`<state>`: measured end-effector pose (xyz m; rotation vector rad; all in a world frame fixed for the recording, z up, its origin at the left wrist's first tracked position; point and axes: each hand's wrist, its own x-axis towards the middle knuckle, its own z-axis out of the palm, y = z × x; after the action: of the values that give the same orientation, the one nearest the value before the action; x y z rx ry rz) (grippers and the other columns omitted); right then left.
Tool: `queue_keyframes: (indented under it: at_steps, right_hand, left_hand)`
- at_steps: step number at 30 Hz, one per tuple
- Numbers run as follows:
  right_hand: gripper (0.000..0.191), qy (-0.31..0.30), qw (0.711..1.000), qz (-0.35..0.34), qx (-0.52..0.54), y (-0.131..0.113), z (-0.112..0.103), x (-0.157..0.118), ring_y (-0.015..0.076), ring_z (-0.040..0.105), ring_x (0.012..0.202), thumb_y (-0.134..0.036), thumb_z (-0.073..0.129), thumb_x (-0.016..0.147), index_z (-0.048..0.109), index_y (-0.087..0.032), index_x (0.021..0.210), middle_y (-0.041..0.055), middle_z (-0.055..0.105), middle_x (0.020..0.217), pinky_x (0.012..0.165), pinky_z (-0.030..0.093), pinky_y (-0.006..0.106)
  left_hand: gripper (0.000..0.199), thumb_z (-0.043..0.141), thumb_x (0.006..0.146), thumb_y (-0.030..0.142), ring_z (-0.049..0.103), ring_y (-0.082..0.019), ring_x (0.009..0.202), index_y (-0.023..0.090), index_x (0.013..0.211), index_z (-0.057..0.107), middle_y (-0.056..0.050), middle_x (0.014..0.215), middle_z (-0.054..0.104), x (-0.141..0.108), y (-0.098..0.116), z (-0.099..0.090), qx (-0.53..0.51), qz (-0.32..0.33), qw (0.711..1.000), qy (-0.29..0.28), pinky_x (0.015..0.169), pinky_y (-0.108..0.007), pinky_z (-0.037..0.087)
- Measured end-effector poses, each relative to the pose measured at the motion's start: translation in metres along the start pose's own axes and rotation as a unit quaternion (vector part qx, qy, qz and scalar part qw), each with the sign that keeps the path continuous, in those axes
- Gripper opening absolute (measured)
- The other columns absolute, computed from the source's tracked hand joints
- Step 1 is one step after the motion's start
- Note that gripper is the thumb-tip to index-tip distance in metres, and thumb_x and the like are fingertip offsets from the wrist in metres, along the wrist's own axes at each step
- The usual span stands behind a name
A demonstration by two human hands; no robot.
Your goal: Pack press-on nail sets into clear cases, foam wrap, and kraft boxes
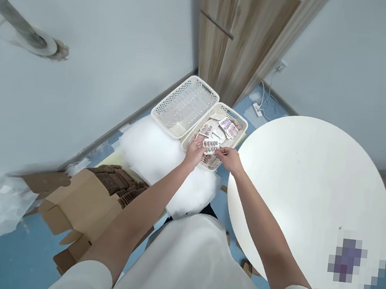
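Note:
A small pack of press-on nails (210, 147), with rows of glossy coloured ovals on a pale backing, is held up between my two hands. My left hand (195, 151) pinches its left side, and my right hand (228, 158) has finger and thumb closed at its lower right corner. Just beneath is a cream plastic basket (242, 122) holding several similar packs (229, 127) in pink, purple and brownish tones. Some of the basket's contents are hidden by my hands and the held pack.
Beside the filled basket stands a second cream basket (185, 107). White wrapped bundles (151, 147) lie under and before them. At left, an open cardboard box (85, 197) contains brown stacked pieces. A round white table (306, 184) is at right, near a wooden cabinet (239, 34) and power strip (257, 109).

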<state>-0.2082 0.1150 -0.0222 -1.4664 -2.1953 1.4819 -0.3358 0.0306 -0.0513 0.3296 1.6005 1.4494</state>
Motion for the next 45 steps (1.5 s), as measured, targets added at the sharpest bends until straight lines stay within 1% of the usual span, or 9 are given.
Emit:
queue_keyframes:
  at_steps: [4, 11, 15, 19, 22, 27, 32, 38, 45]
  right_hand:
    - [0.018, 0.018, 0.999, -0.019, 0.043, 0.008, -0.007, -0.060, 0.0127, 0.055, 0.062, -0.032, 0.057, 0.066, 0.061, -0.018, 0.076, 0.0022, 0.064, 0.076, 0.059, 0.043, 0.026]
    - [0.011, 0.151, 0.984, 0.001, 0.094, 0.042, 0.001, -0.184, 0.0119, 0.051, 0.057, -0.028, 0.054, 0.068, 0.052, -0.020, 0.075, -0.0015, 0.056, 0.065, 0.055, 0.043, 0.026]
    - [0.036, 0.239, 0.959, 0.006, 0.150, 0.065, 0.010, -0.239, 0.0107, 0.052, 0.059, -0.029, 0.055, 0.069, 0.045, -0.021, 0.103, 0.0002, 0.055, 0.080, 0.059, 0.046, 0.027]
    - [0.071, 0.246, 0.950, -0.004, 0.191, 0.085, 0.001, -0.273, 0.0093, 0.055, 0.061, -0.030, 0.059, 0.068, 0.024, -0.027, 0.130, 0.0051, 0.049, 0.103, 0.065, 0.048, 0.032]
    - [0.078, 0.246, 0.950, -0.013, 0.192, 0.099, -0.013, -0.290, 0.0093, 0.055, 0.062, -0.029, 0.060, 0.068, 0.019, -0.030, 0.134, 0.0041, 0.049, 0.102, 0.068, 0.048, 0.033]
    - [0.065, 0.250, 0.951, -0.014, 0.182, 0.127, -0.041, -0.311, 0.0088, 0.049, 0.059, -0.029, 0.060, 0.069, 0.035, -0.028, 0.129, 0.0009, 0.051, 0.089, 0.063, 0.047, 0.030]
    - [0.064, 0.239, 0.948, -0.018, 0.207, 0.157, -0.066, -0.324, 0.0101, 0.049, 0.061, -0.028, 0.062, 0.067, 0.036, -0.026, 0.126, -0.0010, 0.050, 0.081, 0.065, 0.046, 0.030]
    - [0.066, 0.213, 0.947, -0.024, 0.239, 0.191, -0.090, -0.320, 0.0102, 0.049, 0.060, -0.030, 0.063, 0.067, 0.034, -0.025, 0.126, -0.0012, 0.051, 0.080, 0.063, 0.045, 0.029]
    - [0.063, 0.184, 0.968, -0.012, 0.173, 0.218, -0.113, -0.312, 0.0092, 0.039, 0.055, -0.035, 0.063, 0.068, 0.038, -0.026, 0.125, -0.0020, 0.048, 0.076, 0.058, 0.042, 0.027]
  left_hand:
    - [0.049, 0.061, 0.063, 0.017, 0.060, -0.014, 0.077, 0.015, 0.111, 0.051, -0.007, 0.091, 0.063, -0.048, 0.002, -0.004, -0.003, 0.022, 0.998, -0.053, 0.072, -0.029, 0.048]
    - [0.046, 0.063, 0.063, 0.021, 0.059, -0.009, 0.071, 0.018, 0.108, 0.051, -0.009, 0.111, 0.054, -0.120, -0.013, 0.009, 0.046, 0.065, 0.981, -0.178, 0.069, -0.028, 0.049]
    - [0.045, 0.065, 0.063, 0.022, 0.058, -0.008, 0.066, 0.015, 0.106, 0.051, -0.007, 0.095, 0.058, -0.150, -0.020, 0.029, 0.084, 0.067, 0.961, -0.253, 0.068, -0.028, 0.050]
    - [0.048, 0.065, 0.063, 0.024, 0.058, -0.010, 0.068, 0.015, 0.107, 0.049, -0.006, 0.088, 0.059, -0.168, -0.027, 0.053, 0.096, 0.051, 0.941, -0.322, 0.068, -0.029, 0.050]
    - [0.048, 0.066, 0.062, 0.025, 0.057, -0.009, 0.067, 0.015, 0.106, 0.050, -0.006, 0.088, 0.059, -0.178, -0.033, 0.073, 0.104, 0.050, 0.929, -0.351, 0.068, -0.029, 0.050]
    - [0.045, 0.067, 0.062, 0.026, 0.058, -0.011, 0.071, 0.015, 0.104, 0.054, -0.005, 0.088, 0.059, -0.195, -0.045, 0.108, 0.138, 0.058, 0.912, -0.382, 0.069, -0.029, 0.049]
    - [0.046, 0.064, 0.066, 0.030, 0.056, -0.012, 0.078, 0.017, 0.109, 0.056, -0.006, 0.092, 0.056, -0.208, -0.050, 0.138, 0.187, 0.091, 0.879, -0.429, 0.074, -0.032, 0.050]
    - [0.058, 0.067, 0.063, 0.029, 0.051, -0.013, 0.075, 0.027, 0.119, 0.051, -0.004, 0.093, 0.053, -0.211, -0.049, 0.164, 0.303, 0.203, 0.799, -0.478, 0.074, -0.031, 0.050]
    - [0.059, 0.063, 0.070, 0.032, 0.045, -0.012, 0.066, 0.026, 0.125, 0.042, -0.001, 0.082, 0.052, -0.204, -0.069, 0.181, 0.414, 0.293, 0.740, -0.441, 0.065, -0.027, 0.044]
